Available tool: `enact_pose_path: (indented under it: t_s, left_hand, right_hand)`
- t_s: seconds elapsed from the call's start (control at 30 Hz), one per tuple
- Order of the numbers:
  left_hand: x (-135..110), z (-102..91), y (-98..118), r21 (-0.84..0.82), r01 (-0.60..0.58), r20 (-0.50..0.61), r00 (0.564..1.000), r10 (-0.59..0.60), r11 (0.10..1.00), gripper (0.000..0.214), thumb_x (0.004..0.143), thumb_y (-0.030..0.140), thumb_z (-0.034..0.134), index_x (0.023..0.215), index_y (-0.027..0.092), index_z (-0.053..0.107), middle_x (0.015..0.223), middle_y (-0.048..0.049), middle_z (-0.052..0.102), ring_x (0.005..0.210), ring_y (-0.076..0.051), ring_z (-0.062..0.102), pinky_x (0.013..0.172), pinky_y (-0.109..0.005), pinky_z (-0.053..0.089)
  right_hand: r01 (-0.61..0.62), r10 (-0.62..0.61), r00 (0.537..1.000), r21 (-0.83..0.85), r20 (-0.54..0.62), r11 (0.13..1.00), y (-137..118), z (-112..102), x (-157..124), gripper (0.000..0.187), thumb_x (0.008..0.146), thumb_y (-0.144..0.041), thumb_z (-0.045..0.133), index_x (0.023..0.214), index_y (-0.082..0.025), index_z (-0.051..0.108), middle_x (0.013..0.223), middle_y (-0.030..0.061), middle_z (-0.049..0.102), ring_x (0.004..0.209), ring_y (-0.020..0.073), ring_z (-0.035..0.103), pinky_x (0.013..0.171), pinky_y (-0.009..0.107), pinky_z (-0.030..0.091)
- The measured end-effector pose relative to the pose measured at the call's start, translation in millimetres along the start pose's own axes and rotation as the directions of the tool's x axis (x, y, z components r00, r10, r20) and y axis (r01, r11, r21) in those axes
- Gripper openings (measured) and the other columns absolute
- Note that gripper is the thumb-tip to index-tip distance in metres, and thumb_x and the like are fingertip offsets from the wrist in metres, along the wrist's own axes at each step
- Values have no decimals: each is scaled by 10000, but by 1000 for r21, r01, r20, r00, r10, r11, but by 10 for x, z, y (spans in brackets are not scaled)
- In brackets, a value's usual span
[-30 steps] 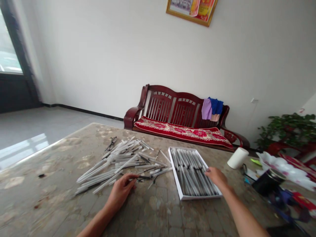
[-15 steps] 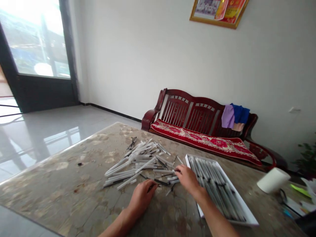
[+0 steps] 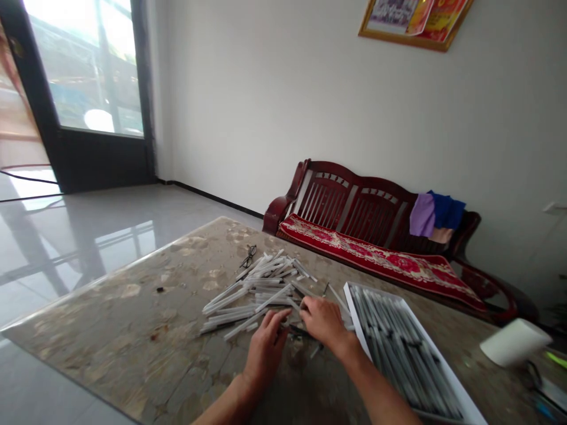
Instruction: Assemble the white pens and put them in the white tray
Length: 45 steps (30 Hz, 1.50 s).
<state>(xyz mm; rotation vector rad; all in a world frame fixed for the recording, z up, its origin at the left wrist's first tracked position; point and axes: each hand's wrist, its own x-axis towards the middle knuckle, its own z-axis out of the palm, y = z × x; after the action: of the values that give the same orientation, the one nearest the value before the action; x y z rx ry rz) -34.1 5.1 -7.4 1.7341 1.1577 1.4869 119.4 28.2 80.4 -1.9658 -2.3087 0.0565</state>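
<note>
A loose heap of thin white plastic tubes [image 3: 257, 295], some with dark rods, lies on the stone-patterned tabletop [image 3: 133, 301]. My left hand [image 3: 266, 348] rests at the heap's front edge, with a dark sliver showing by its fingers. My right hand [image 3: 323, 321] sits just beside it, fingers curled onto the tubes at the heap's right end. What either hand grips is hidden. A dark rod [image 3: 301, 332] lies between my hands. To the right, a white-rimmed shallow box [image 3: 398, 354] holds tightly packed rows of similar tubes.
Black-framed glasses [image 3: 248, 256] lie beyond the heap. A white paper roll [image 3: 516, 342] stands at the right, near the table's far edge. Behind the table is a dark red wooden bench [image 3: 354, 206] with a red cushion. The table's left edge borders a shiny tiled floor.
My right hand has moved from the box to the heap, closer to my left hand. The view has turned left, shifting the table and bench rightward in the picture.
</note>
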Motion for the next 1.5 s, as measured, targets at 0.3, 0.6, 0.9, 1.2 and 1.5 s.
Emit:
enact_pose_path:
  t_s: [0.3,0.6,0.9,1.2,1.5]
  left_hand:
    - [15,-63,-7,85,-46,-5,999,46,995,163,843,271,565,856,240,725,797,-48,639,725,-194,637,680,-277,507]
    - [70,-132,-48,-70,190,-220,955,-201,979,283,833,457,557,855,199,670,718,-34,655,660,-208,626,610,-303,500]
    - [83,-127,20,-290,274,-187,924,-335,917,354,736,549,646,819,207,604,621,-2,676,551,-200,643,545,-309,525]
    - [89,-100,-31,-388,286,-141,921,-363,876,363,736,533,666,838,186,628,650,-27,715,590,-220,681,553,-329,552]
    - [97,-100,21,-550,322,-89,895,-438,771,392,662,508,752,830,167,658,678,-24,707,663,-230,707,544,-301,549]
  right_hand:
    - [-239,23,955,723,295,648,-12,73,-152,327,861,-403,484,781,-154,679,617,10,689,452,104,531,479,203,362]
    - [6,-1,995,-40,104,999,-127,276,-35,160,826,-186,589,919,-229,711,995,60,736,970,200,669,763,252,439]
    - [86,-63,980,-116,187,989,-293,223,75,313,754,-109,591,1055,-145,670,1050,157,712,1009,280,664,813,330,476]
    - [15,4,987,-117,159,993,-226,294,-4,342,757,-84,559,1087,-107,644,1046,180,705,1004,288,667,815,326,479]
    - [-116,122,990,82,-74,990,-75,255,-48,214,821,-82,469,911,-169,642,979,118,700,967,227,655,809,284,451]
